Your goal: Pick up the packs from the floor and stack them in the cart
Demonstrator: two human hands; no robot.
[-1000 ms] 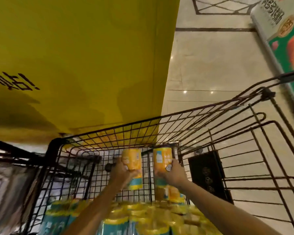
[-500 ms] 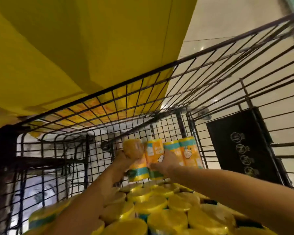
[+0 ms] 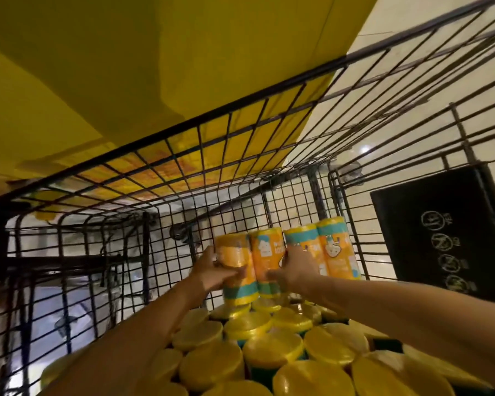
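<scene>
1. Two surfaces fill the background beyond the wire cart (image 3: 240, 155): a pale, glossy tiled floor (image 3: 383, 67) on the right that catches small spots of light, and a large yellow panel (image 3: 126, 67) rising on the left, right behind the cart's far wall.
2. A black sign (image 3: 440, 230) with round white symbols hangs on the cart's right side.
3. Dim light and blurred shapes show through the mesh on the left; I cannot tell what they are.
4. Inside the cart, a bottom layer of packs (image 3: 272, 350) stands upright and close together, their round yellow tops facing up.
5. Each pack is a cylinder wrapped in orange-yellow film with a teal band and a small cartoon print.
6. On top of that layer, against the far mesh, a standing pair (image 3: 335, 250) sits at the right.
7. The left hand (image 3: 212, 274) wraps its fingers round the left pack (image 3: 232, 252), holding it upright.
8. The right hand (image 3: 296, 270) clasps the second pack (image 3: 266, 258), which touches the left one and stands just beside the pair.
</scene>
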